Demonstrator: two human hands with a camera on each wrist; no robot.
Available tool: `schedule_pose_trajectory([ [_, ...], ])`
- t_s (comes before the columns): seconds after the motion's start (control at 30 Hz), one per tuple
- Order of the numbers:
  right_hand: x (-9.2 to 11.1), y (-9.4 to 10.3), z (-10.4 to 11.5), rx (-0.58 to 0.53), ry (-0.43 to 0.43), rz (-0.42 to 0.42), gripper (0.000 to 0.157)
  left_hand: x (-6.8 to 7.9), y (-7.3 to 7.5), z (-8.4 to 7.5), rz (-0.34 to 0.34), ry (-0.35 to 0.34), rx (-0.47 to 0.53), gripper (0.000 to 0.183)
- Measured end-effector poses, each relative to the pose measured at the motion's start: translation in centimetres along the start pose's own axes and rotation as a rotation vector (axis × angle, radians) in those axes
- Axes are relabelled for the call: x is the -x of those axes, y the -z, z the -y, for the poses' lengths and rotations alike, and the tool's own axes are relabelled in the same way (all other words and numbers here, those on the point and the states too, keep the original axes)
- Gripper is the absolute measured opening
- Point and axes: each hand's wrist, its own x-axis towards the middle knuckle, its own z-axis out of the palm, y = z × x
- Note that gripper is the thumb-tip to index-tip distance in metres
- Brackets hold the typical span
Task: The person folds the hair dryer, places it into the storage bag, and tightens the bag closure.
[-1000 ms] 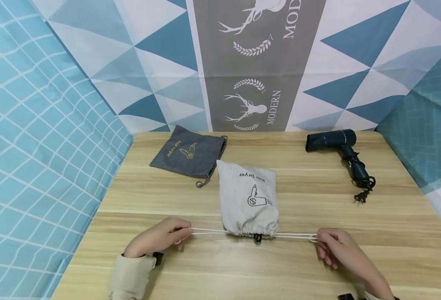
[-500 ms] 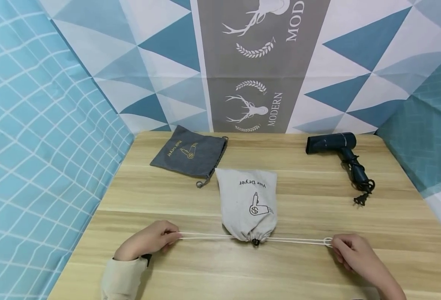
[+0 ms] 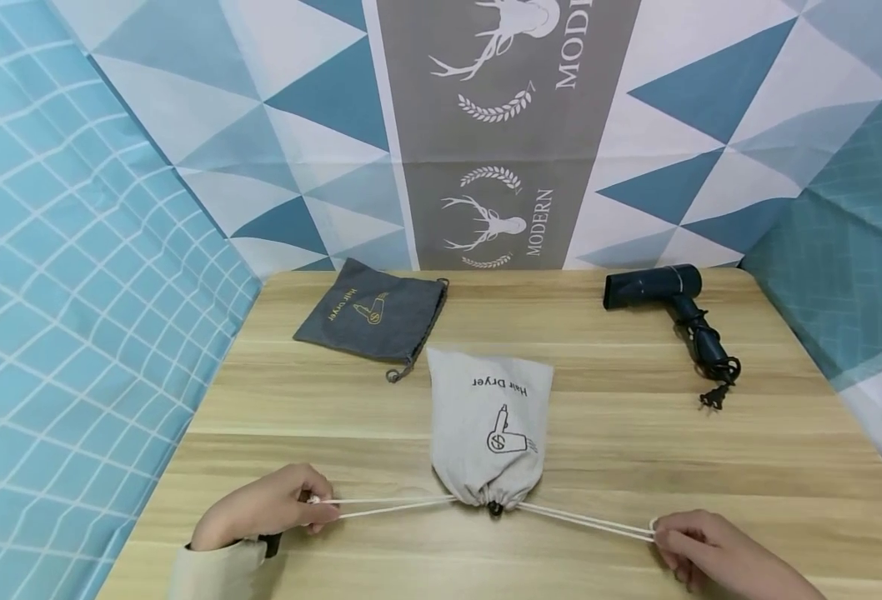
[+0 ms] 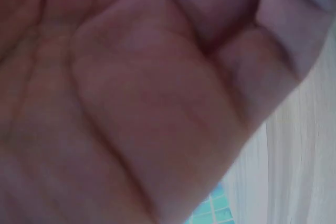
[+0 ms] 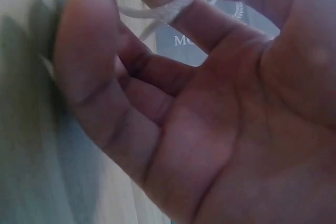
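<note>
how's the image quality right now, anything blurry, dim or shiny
Head view: bright, fairly clear, pale sheen on the table; left wrist view: dim and soft, mostly filled by the left grip; right wrist view: cord blurred, shadow at frame left.

Probably a makeshift studio: creased, patterned sheets wall in a wood-grain table.
</note>
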Motion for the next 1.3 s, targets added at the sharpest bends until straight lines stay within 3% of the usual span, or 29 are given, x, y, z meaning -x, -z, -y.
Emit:
schedule_pose_trajectory([
  [0.1, -0.1, -0.2, 0.3, 0.036, 0.011, -0.015, 0.036, -0.1, -0.1, -0.2, -0.053, 0.032, -0.043, 0.025],
  [0.23, -0.1, -0.1, 0.8, 0.102, -0.033, -0.126, 0.03, -0.8, -0.4, -0.7, -0.14, 0.058, -0.106, 0.015],
  [0.47, -0.2, 0.5, 1.7, 0.262, -0.035, -0.289, 0.036, -1.9, -1.0, -1.9, -0.362, 0.001, -0.272, 0.024],
  [0.57, -0.3, 0.8, 2.2, 0.346, -0.008, -0.375, 0.034, -2.8, -1.1, -2.6, -0.406, -0.039, -0.298, 0.02],
  [0.83, -0.8, 2.2, 4.0, 0.613, 0.045, -0.74, 0.023, -4.9, -0.6, -4.8, -0.437, -0.127, -0.325, 0.028],
  [1.0, -0.4, 4.2, 4.3, 0.701, 0.073, -0.873, 0.025, -6.5, -0.3, -6.7, -0.404, -0.172, -0.34, 0.033],
  [1.3, 0.0, 8.2, 4.1, 0.77, 0.2, -1.067, 0.024, -9.7, 0.5, -9.7, -0.372, -0.293, -0.38, 0.03],
])
